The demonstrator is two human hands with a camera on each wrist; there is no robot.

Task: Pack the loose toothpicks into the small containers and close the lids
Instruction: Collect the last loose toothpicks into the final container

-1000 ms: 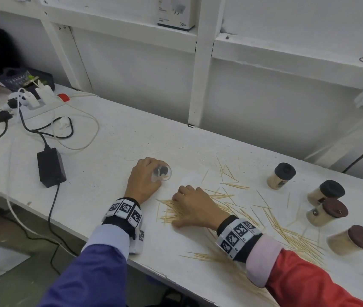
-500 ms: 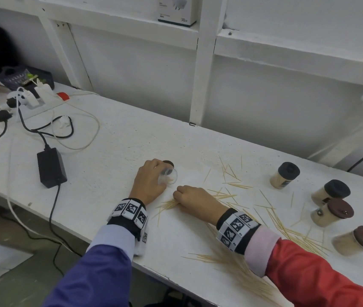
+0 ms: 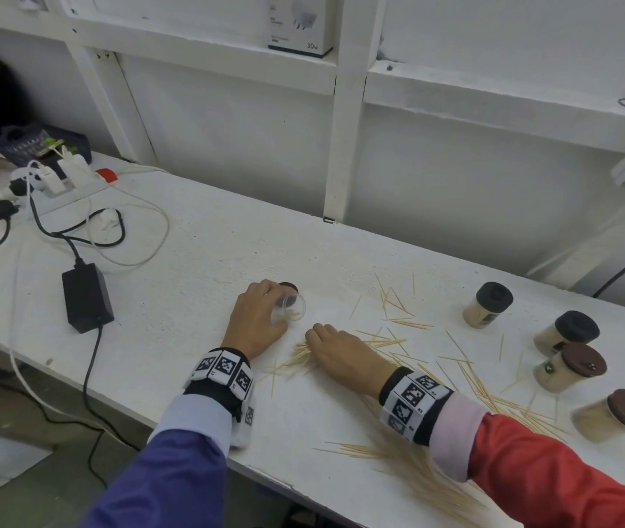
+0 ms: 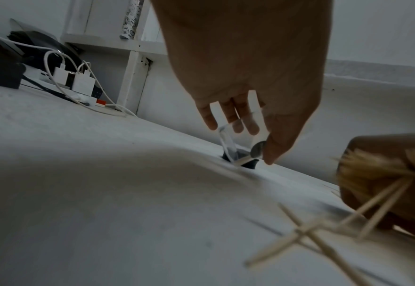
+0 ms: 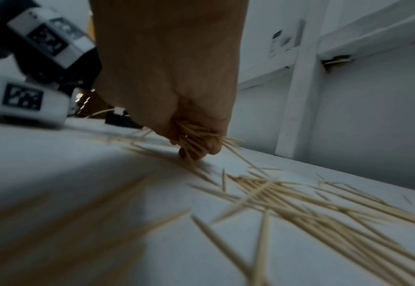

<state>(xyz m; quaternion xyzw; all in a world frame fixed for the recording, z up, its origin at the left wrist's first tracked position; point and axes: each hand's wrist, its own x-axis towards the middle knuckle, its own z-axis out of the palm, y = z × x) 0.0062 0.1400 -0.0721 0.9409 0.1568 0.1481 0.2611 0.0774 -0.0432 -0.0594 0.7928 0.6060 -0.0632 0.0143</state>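
Observation:
My left hand [image 3: 259, 318] grips a small clear container [image 3: 291, 307] tilted on its side, mouth toward the right; in the left wrist view the fingers [image 4: 238, 123] curl round the container [image 4: 240, 147]. A dark lid [image 3: 289, 287] lies just behind it on the table. My right hand [image 3: 335, 350] grips a bundle of toothpicks [image 5: 196, 141] low over the white table [image 3: 196, 299], just right of the container's mouth. Loose toothpicks [image 3: 410, 337] lie scattered to the right, with a thick heap [image 3: 417, 466] under my right forearm.
Several filled, lidded containers stand at the right: two black-lidded [image 3: 488, 304] [image 3: 568, 333] and two brown-lidded [image 3: 572, 367] [image 3: 617, 415]. A black power adapter [image 3: 86, 297], cables and a power strip [image 3: 55, 181] occupy the left. A white upright post [image 3: 345, 146] meets the table's back edge.
My right hand has gathered toothpicks and moved left and forward toward the container's mouth. The left hand tilted the container a little more; a few toothpicks now show inside it.

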